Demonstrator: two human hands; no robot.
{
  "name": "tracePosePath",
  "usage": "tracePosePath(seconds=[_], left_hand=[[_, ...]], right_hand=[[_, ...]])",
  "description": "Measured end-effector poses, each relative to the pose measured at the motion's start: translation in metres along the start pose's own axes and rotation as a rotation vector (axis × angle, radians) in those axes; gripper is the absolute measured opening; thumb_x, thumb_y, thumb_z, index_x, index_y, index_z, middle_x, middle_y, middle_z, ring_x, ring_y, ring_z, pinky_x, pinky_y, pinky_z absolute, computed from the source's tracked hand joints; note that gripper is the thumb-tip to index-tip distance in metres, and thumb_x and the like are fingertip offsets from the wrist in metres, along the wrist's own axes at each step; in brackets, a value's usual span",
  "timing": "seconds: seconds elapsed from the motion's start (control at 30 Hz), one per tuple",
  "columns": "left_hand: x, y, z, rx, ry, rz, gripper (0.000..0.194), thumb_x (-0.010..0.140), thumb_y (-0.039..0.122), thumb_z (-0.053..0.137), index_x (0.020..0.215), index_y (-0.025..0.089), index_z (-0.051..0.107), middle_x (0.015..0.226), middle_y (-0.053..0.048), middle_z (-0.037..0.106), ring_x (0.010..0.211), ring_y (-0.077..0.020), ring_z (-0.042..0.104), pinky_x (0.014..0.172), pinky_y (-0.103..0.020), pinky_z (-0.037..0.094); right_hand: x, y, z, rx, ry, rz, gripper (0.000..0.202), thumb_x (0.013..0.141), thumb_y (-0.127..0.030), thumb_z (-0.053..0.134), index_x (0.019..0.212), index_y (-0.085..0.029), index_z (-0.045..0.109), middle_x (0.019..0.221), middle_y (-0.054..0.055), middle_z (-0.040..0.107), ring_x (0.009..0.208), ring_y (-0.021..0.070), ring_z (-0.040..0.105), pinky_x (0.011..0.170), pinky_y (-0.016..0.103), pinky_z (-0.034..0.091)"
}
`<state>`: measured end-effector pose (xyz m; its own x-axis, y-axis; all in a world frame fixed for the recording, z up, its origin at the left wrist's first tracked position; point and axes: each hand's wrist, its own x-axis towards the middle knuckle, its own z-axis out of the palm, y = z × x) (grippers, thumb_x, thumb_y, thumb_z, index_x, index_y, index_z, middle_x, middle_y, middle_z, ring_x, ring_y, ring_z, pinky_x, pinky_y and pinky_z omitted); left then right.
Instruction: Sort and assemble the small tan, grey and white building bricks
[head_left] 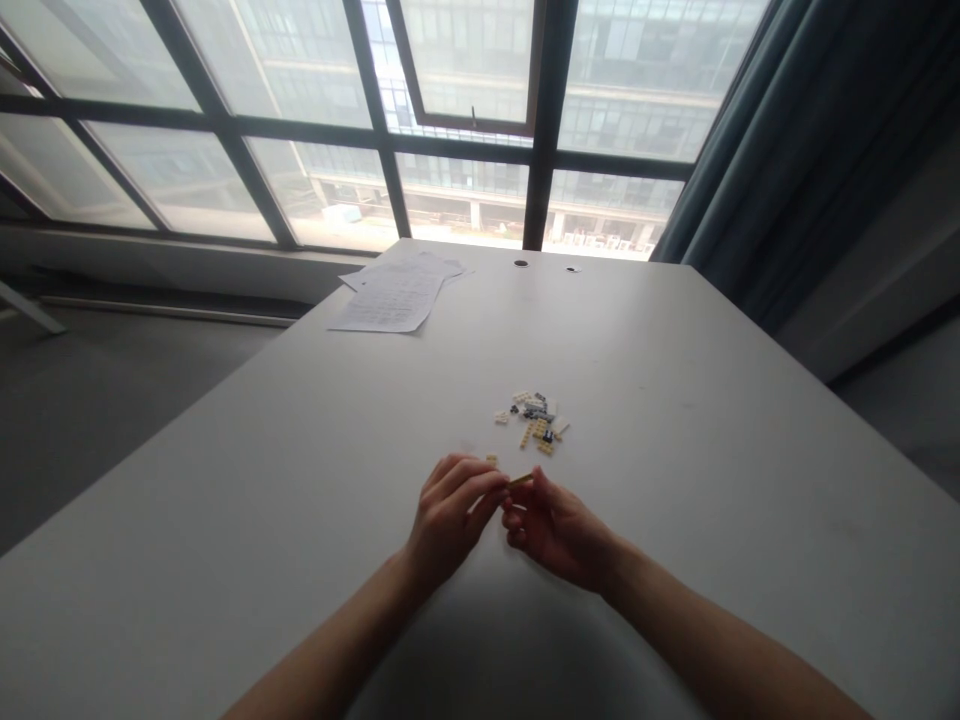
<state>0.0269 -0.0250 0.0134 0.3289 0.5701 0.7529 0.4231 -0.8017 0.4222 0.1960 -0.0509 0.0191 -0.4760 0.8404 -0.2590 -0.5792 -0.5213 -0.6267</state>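
Note:
Between my two hands is a thin tan toy building plate point(520, 480), held just above the table. My left hand point(454, 512) is closed, its fingertips pinching the plate's left end. The thumb and fingers of my right hand point(559, 525) close on the other end. My fingers partly cover the plate. Just past my left fingers lies a small tan building piece point(492, 459). Farther off is a loose pile of toy building bricks point(538, 428) in tan, cream, grey and black.
A long white table point(300, 480) stretches away from me. Printed papers point(390, 305) overlap at its far left corner. Two round holes, one of them a dark cable hole point(521, 264), sit near the far edge. Beyond are framed windows and a blue-grey curtain point(757, 150) on the right.

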Motion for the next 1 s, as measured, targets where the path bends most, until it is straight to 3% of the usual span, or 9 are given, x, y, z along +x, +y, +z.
tracePosePath(seconds=[0.17,0.37,0.47,0.57,0.67,0.77,1.0], left_hand=[[-0.001,0.002,-0.002,0.028,0.011,0.061,0.018,0.081,0.011,0.066,0.093,0.023,0.064,0.086,-0.001,0.068,0.083,-0.0159,0.059,0.077,-0.032,0.050],[-0.007,-0.003,-0.007,0.130,-0.017,0.176,0.023,0.080,0.012,0.066,0.098,0.025,0.063,0.089,0.000,0.069,0.087,-0.0158,0.060,0.078,-0.030,0.048],[-0.006,-0.013,-0.009,0.209,-0.063,0.130,0.024,0.082,0.017,0.065,0.104,0.025,0.061,0.093,-0.002,0.068,0.091,-0.0178,0.059,0.082,-0.032,0.046],[-0.002,-0.025,-0.012,0.298,-0.161,-0.020,0.033,0.083,0.028,0.064,0.114,0.022,0.057,0.106,-0.007,0.064,0.101,-0.0227,0.056,0.090,-0.039,0.044],[-0.001,-0.035,-0.014,0.319,-0.311,-0.128,0.042,0.081,0.034,0.064,0.120,0.020,0.055,0.117,-0.011,0.059,0.112,-0.0272,0.050,0.095,-0.044,0.042],[-0.003,-0.040,-0.013,0.319,-0.402,-0.153,0.041,0.081,0.032,0.062,0.120,0.021,0.056,0.122,-0.010,0.057,0.119,-0.0289,0.046,0.098,-0.046,0.040],[-0.008,-0.041,-0.011,0.327,-0.454,-0.138,0.034,0.084,0.028,0.058,0.119,0.026,0.061,0.123,-0.008,0.058,0.121,-0.0282,0.045,0.100,-0.048,0.038]], right_hand=[[-0.001,-0.003,-0.002,-0.429,0.072,-0.209,0.039,0.069,-0.044,0.076,0.098,-0.018,0.068,0.070,-0.002,0.052,0.062,0.0096,0.043,0.061,0.024,0.038],[-0.008,-0.015,-0.003,-1.082,0.105,-0.565,0.043,0.069,-0.038,0.077,0.107,-0.023,0.066,0.094,0.003,0.058,0.076,0.0138,0.053,0.068,0.028,0.046],[-0.006,-0.021,-0.009,-1.354,0.157,-0.667,0.043,0.072,-0.038,0.076,0.110,-0.022,0.065,0.100,0.006,0.061,0.087,0.0189,0.057,0.078,0.033,0.049],[0.003,-0.027,-0.020,-1.637,0.197,-0.659,0.043,0.074,-0.037,0.074,0.113,-0.021,0.064,0.104,0.008,0.062,0.100,0.0236,0.056,0.091,0.040,0.045],[0.015,-0.029,-0.027,-1.815,0.186,-0.584,0.046,0.075,-0.036,0.073,0.116,-0.018,0.062,0.106,0.009,0.062,0.102,0.0244,0.055,0.094,0.040,0.043],[0.024,-0.028,-0.026,-1.875,0.172,-0.539,0.047,0.078,-0.037,0.071,0.119,-0.017,0.061,0.107,0.009,0.060,0.102,0.0233,0.054,0.095,0.038,0.041],[0.030,-0.022,-0.019,-1.906,0.148,-0.519,0.044,0.080,-0.041,0.068,0.117,-0.019,0.061,0.105,0.008,0.059,0.101,0.0220,0.053,0.094,0.037,0.038]])
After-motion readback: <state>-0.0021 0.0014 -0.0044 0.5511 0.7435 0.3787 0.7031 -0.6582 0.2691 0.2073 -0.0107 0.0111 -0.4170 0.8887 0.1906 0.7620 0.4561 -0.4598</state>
